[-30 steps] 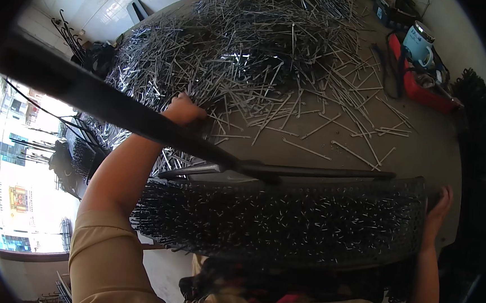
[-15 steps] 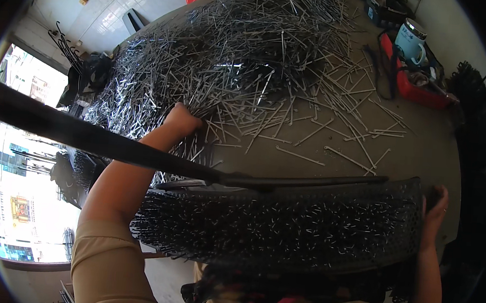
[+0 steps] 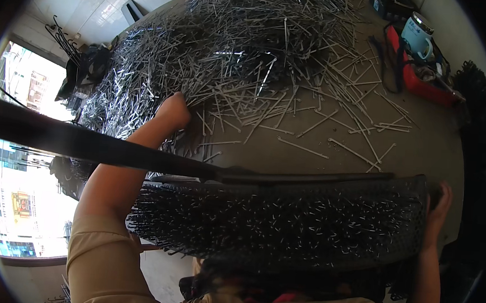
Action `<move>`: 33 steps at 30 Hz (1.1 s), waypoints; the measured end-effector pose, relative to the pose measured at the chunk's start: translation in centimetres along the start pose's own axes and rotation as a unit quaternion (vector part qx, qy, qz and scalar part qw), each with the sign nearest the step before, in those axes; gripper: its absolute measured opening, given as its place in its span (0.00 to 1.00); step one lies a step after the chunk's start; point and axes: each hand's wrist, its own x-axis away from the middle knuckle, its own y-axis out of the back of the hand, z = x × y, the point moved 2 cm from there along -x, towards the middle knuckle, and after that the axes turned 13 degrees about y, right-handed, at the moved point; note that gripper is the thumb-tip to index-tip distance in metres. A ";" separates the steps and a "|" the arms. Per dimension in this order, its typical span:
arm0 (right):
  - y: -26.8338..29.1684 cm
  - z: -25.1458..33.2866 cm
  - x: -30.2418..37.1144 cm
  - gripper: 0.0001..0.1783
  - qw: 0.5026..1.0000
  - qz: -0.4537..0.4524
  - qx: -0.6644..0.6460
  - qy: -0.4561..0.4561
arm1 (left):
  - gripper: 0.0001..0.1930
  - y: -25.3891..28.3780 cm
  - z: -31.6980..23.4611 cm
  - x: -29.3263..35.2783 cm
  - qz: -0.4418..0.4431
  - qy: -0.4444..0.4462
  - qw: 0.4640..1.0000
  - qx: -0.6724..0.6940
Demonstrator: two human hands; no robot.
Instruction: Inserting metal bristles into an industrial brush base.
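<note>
My left hand [image 3: 173, 112] is closed at the near edge of a large heap of thin metal rods [image 3: 204, 59]. Its fingertips are hidden, so what it grips cannot be seen. Across my front lies a long black perforated tray [image 3: 364, 185], packed with dark, thin pieces [image 3: 272, 221] whose bright tips point up. At the tray's right end is my right hand [image 3: 437, 213], fingers stretched upward beside the end wall. A gap shows between its thumb and fingers.
A dark bar [image 3: 102, 144] crosses from the left over the tray's far edge. Loose rods [image 3: 355, 154] lie scattered on the brown table [image 3: 423, 147]. Far right stand a red tray [image 3: 422, 88] and a light blue mug [image 3: 417, 37]. Black hooked rods [image 3: 62, 40] stand at left.
My left hand has shifted slightly left and farther into the heap's edge. My right hand stays by the tray's end. The whole view has shifted a little.
</note>
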 end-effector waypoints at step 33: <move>-0.6 -0.9 0.7 0.28 1.000 -0.016 0.001 -0.027 | 0.10 12.1 0.8 2.5 0.102 -0.028 0.686 0.720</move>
